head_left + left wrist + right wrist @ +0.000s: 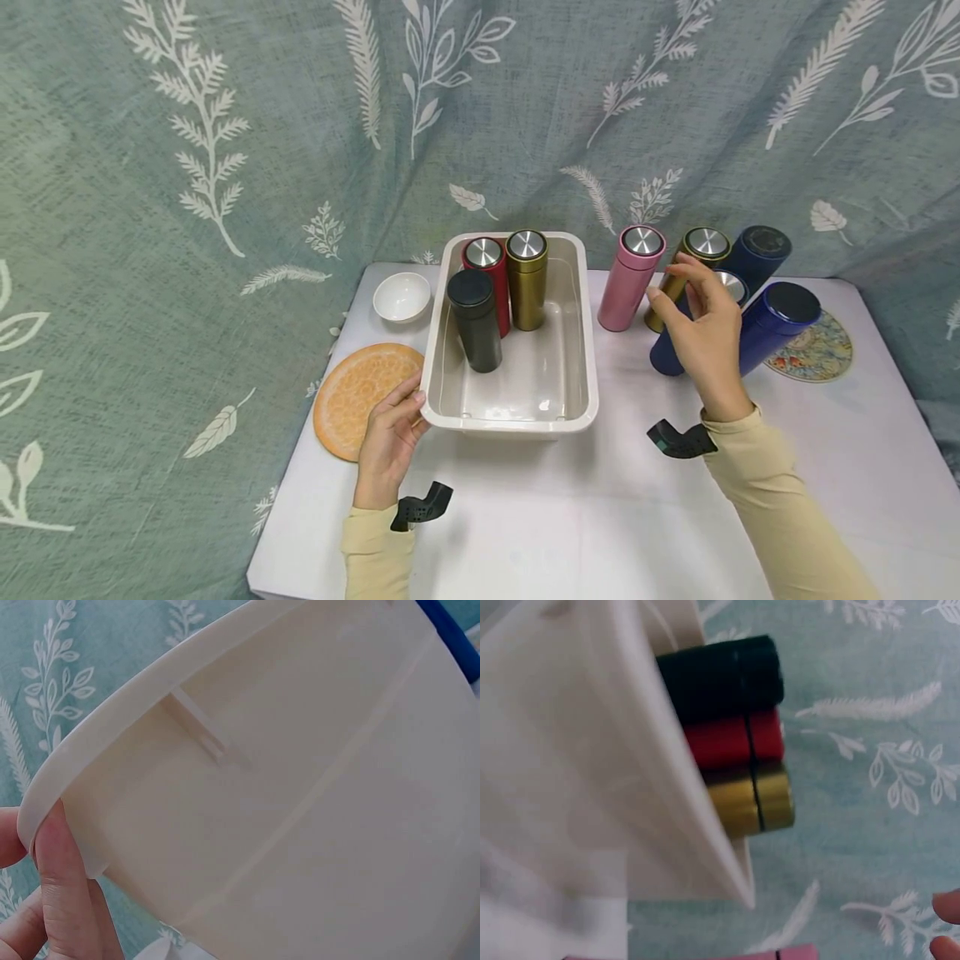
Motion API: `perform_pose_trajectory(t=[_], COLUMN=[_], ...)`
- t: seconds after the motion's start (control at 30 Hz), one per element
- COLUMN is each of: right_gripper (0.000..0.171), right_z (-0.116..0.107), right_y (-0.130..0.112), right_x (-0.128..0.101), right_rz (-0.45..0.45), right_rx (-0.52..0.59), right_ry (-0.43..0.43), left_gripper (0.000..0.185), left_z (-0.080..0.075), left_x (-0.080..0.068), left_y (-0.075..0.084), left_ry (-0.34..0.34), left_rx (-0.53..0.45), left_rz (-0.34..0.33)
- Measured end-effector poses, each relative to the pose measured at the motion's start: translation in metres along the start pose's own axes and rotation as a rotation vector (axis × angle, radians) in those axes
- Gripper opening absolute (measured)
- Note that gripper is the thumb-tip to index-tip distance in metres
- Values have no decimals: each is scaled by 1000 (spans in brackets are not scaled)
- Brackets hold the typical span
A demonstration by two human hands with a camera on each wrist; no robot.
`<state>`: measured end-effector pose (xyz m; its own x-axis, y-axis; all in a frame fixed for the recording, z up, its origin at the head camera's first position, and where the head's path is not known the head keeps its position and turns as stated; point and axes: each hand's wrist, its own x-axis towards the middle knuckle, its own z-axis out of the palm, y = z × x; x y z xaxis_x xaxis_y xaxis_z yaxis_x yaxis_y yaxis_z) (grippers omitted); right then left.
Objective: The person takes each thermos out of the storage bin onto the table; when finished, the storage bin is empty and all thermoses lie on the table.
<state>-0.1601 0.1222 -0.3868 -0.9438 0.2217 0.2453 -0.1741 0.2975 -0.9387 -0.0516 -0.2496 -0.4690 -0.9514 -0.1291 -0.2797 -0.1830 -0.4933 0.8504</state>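
Left hand [390, 437] grips the cream tub's [581, 333] near-left rim, steadying it on the worktop [562, 517], while the right hand [701, 333], fingers loosely spread and holding nothing, reaches among the flasks, needing a firm wrap round the gold flask [693, 258].

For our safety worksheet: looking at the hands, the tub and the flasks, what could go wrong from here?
1. The right hand reaches among flasks standing close together; nudging the gold flask might topple the pink flask.
2. The left hand grips only the tub by one corner, so it may slide.
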Motion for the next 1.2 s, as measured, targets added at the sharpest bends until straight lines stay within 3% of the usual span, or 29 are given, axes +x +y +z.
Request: perform_pose_trajectory(t=[0.23, 0.47, 0.67, 1.2], right_gripper=[40, 45, 51, 54], right_z=[18, 41, 66, 130], right_y=[-16, -25, -28, -19], right_x=[5, 7, 7, 2], right_rz=[-30, -62, -38, -16], right_rx=[-4, -134, -77, 18], right_ry=[-161, -358, -520, -638], left_gripper=[37, 39, 35, 36], left_z=[1, 1, 1, 1], left_x=[0, -1, -1, -1], left_y=[0, 1, 1, 1], left_ry=[8, 11, -3, 6], left_rx=[2, 8, 14, 11], left_rz=[-5, -4, 10, 6])
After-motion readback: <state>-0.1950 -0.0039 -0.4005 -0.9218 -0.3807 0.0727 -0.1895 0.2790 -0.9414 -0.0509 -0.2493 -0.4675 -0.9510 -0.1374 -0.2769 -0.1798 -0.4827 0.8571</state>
